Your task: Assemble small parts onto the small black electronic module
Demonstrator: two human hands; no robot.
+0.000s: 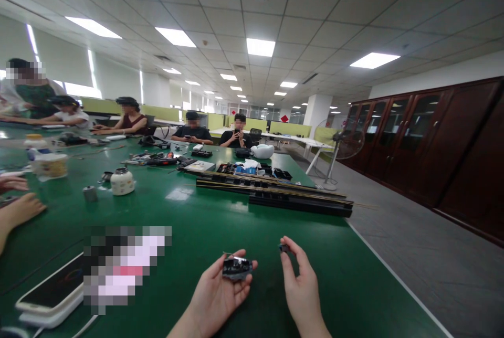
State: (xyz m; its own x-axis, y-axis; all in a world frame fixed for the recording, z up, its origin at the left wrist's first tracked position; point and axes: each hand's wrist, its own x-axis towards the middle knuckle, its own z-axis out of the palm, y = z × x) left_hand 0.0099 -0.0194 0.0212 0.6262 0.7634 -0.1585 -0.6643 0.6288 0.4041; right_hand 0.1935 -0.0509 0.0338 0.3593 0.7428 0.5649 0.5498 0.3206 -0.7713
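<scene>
While over green surface (205, 217), cradling black module (236, 268) in cupped left hand (212, 298), pinching tiny dark part (284, 247) in right hand (301, 288)

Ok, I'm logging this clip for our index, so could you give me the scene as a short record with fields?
Left hand: cradles a small black module between fingers and thumb
Right hand: pinches a tiny dark piece, apart from the module
Surface: green table
Nearby: phone at left; long black rails ahead; white jar
Others: co-worker's hand at the left edge; seated people at the far end
</scene>
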